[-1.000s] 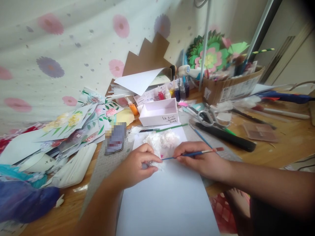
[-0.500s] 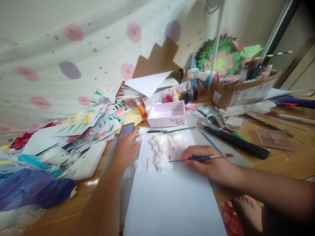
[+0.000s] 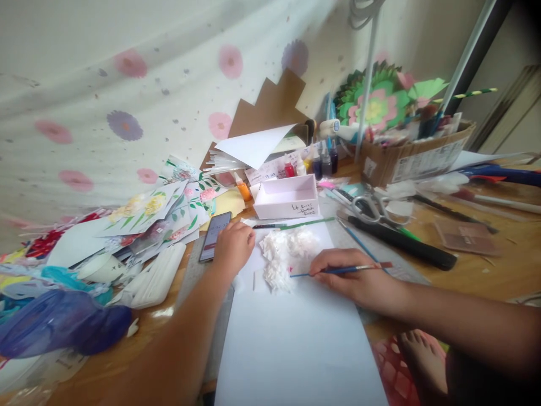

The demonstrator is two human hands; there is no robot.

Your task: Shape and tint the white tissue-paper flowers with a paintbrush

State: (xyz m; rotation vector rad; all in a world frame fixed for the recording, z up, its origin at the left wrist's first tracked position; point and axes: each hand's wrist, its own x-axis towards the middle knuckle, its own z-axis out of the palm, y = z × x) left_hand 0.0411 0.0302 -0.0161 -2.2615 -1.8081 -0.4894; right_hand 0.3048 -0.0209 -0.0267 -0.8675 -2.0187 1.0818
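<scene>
My right hand [image 3: 344, 276] pinches a paintbrush [image 3: 344, 270]. Its thin blue handle end points left at a small pink spot [image 3: 291, 269], and the brown bristles are at the right, over the hand. White ruffled paper clumps [image 3: 276, 256] lie beside the handle tip, on a long white sheet of paper [image 3: 291, 344]. At the sheet's upper left, my left hand [image 3: 235, 245] is closed with its fingers curled inward, near white scraps. What is in those fingers, if anything, is hidden. A phone [image 3: 214, 237] lies just left of that hand.
Behind the sheet stands a white open box [image 3: 286, 210], with paint bottles [image 3: 325, 160] beyond it. Scissors [image 3: 374, 210] and a long black tool [image 3: 406, 242] lie at the right. A filled cardboard box [image 3: 422, 158] stands farther back. Painted flower cards [image 3: 146, 208] spread leftward.
My left hand has shifted slightly right, and its spread fingers have curled closed. My right hand and the paintbrush stay almost in place. The view has shifted slightly.
</scene>
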